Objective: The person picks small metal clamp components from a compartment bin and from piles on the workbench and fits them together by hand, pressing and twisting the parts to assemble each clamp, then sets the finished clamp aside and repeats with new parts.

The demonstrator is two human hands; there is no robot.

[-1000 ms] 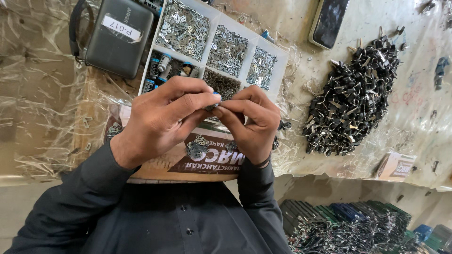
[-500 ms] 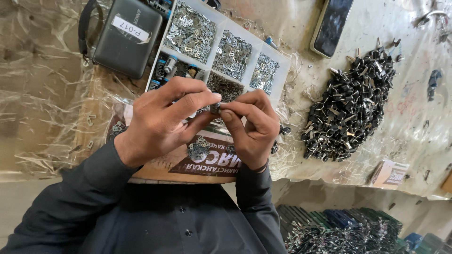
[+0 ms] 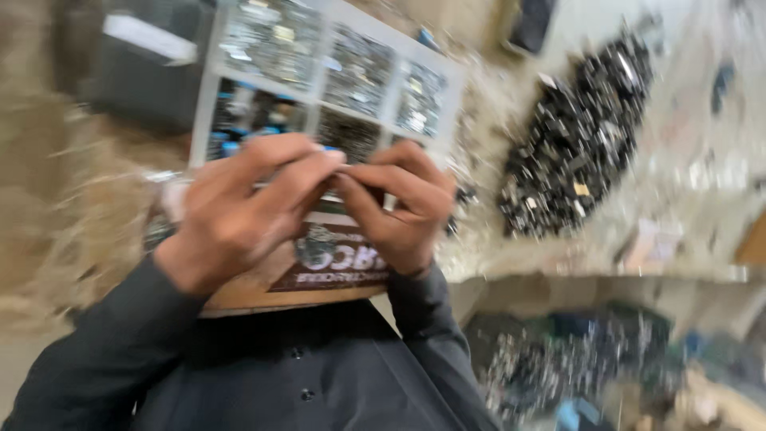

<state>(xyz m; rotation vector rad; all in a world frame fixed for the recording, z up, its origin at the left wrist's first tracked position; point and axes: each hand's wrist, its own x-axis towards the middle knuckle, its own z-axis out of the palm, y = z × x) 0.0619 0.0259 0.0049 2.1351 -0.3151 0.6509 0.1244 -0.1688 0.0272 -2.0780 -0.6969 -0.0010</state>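
My left hand [image 3: 243, 211] and my right hand [image 3: 399, 203] meet fingertip to fingertip over a cardboard box [image 3: 319, 271] in the head view. Together they pinch a small metal part [image 3: 339, 187], mostly hidden by the fingers. The picture is blurred, so the part's shape is unclear. Just beyond the hands lies a white compartment tray [image 3: 319, 72] filled with small metal pieces. Both arms wear dark sleeves.
A dark grey case [image 3: 136, 68] sits at the far left. A heap of black and metal parts [image 3: 574, 144] lies to the right on the plastic-covered bench. A dark phone-like slab [image 3: 533, 24] is at the back. More parts fill a bin [image 3: 574, 359] below the bench edge.
The view has swung and blurred, and everything looks closer. My hands stay together on the small part, shifted slightly right in the picture.
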